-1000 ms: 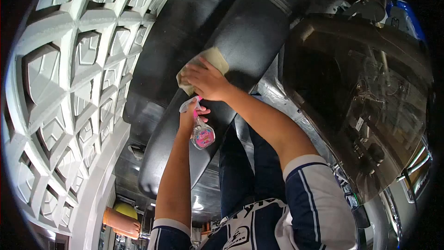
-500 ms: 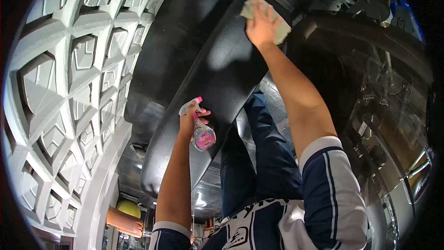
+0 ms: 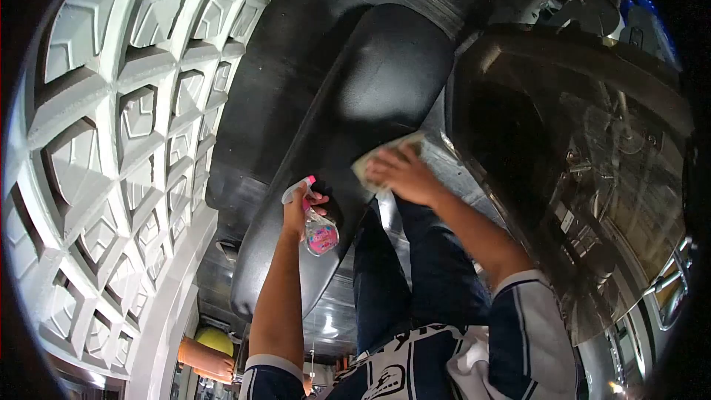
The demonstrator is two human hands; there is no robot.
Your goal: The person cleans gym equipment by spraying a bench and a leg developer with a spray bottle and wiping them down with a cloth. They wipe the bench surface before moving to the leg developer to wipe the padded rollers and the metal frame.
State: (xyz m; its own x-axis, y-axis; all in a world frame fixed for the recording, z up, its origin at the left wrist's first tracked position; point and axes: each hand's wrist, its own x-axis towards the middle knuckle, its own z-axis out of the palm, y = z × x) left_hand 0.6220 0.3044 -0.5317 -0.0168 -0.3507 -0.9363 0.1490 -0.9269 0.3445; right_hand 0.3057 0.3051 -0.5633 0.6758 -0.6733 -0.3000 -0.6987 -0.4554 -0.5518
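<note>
The long black seat (image 3: 370,96) runs diagonally beside a clear windscreen (image 3: 592,170). The right hand (image 3: 404,176) presses a pale cloth (image 3: 384,152) flat on the seat's near edge, fingers laid open. The left hand (image 3: 298,207) grips a small spray bottle (image 3: 320,235) just over the seat. Even pressure and long lengthwise strokes would likely wipe best.

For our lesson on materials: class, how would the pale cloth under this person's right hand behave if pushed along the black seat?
Probably floppy: the cloth lies flat and follows the curve of the black seat under the right hand. Likely light, since that hand alone pins it. Pushed, it may bunch up.
</note>
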